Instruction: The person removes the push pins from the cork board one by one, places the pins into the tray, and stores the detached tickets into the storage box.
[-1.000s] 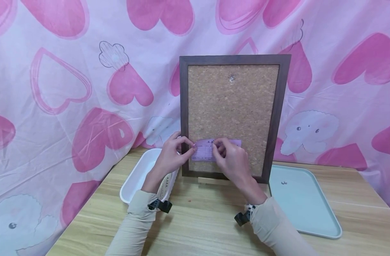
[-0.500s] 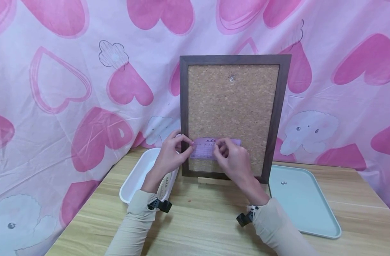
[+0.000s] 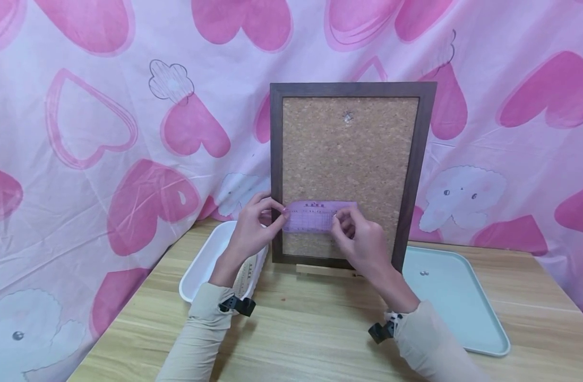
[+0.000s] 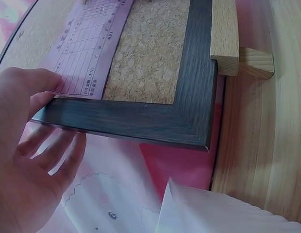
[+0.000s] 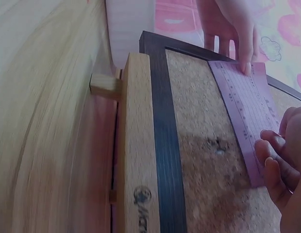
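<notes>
The thin, floppy purple slip (image 3: 318,216) lies flat against the cork board (image 3: 349,159) near its 6 o'clock edge, left hand (image 3: 253,228) pinching its 9 o'clock end, right hand (image 3: 363,241) its 3 o'clock end, best held by those edges

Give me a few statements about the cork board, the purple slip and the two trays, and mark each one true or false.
1. The cork board stands upright on a wooden stand. True.
2. The purple slip lies flat in the white tray. False: it is held against the lower part of the cork board.
3. The left hand holds the slip's left end and the right hand its right end. True.
4. A pin sits near the top of the cork. True.
5. The pale green tray is left of the board. False: it is on the right; the white tray is on the left.
</notes>
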